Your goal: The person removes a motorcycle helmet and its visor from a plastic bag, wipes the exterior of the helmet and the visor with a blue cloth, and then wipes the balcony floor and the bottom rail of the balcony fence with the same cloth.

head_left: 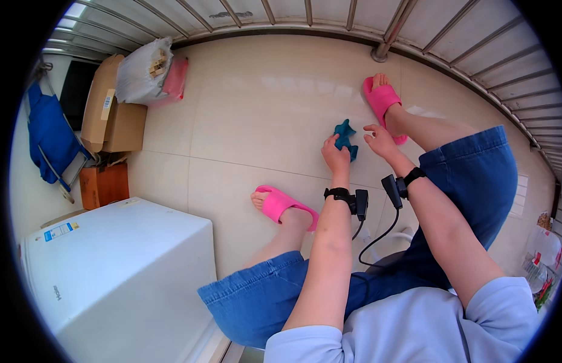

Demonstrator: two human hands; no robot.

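My left hand (336, 155) is closed on a small crumpled teal cloth-like thing (346, 134). Its folds stick out past my fingertips, and what kind of thing it is I cannot make out. Just to its right, my right hand (381, 143) has thumb and fingers apart and holds nothing. A small gap separates those fingers from the teal cloth. Both hands hang over the tiled floor between my feet. Around each wrist is a black strap with a black module (361, 204) and a cable.
Pink slippers (278, 206) are on my feet. A white appliance (129, 260) stands at lower left, with cardboard boxes (126, 127), a plastic-wrapped bundle (136, 75) and a blue folding chair (51, 136) beyond it. Metal railings (380, 51) run along the far side. Bottles and bags (538, 266) stand at right.
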